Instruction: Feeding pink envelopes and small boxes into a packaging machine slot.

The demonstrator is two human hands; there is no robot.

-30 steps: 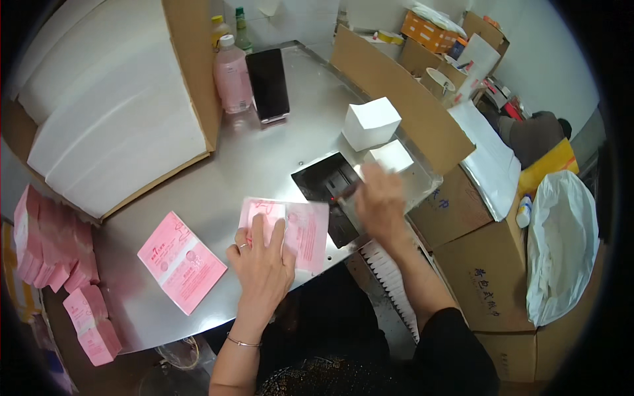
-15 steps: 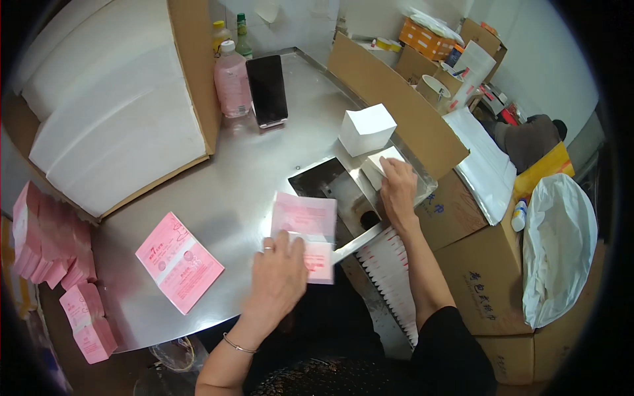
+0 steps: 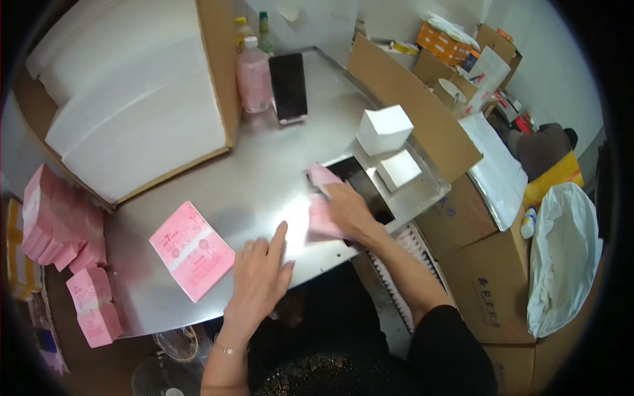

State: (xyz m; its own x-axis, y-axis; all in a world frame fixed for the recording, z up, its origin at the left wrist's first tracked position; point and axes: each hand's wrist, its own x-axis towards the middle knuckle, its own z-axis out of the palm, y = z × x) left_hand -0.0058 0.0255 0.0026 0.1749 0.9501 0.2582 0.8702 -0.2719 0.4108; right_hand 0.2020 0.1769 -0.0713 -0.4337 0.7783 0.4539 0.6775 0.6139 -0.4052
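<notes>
My right hand (image 3: 350, 208) grips a pink folded carton (image 3: 318, 221), which lies on the steel table (image 3: 257, 178) at the near edge of a black tray (image 3: 356, 173). My left hand (image 3: 259, 276) rests flat on the table near its front edge, fingers apart and holding nothing, a little left of the carton. A small stack of flat pink carton blanks (image 3: 191, 249) lies just left of my left hand.
Two white open boxes (image 3: 384, 129) (image 3: 398, 168) stand beyond the tray. A pink bottle (image 3: 254, 79) and a dark phone (image 3: 288, 86) stand at the back. A large cardboard box of white sheets (image 3: 132, 105) fills the left. Finished pink boxes (image 3: 59, 224) pile at the far left.
My left hand has let go of the pink carton and dropped back toward the table's front edge. My right hand has come off the white box and now holds the carton by the tray.
</notes>
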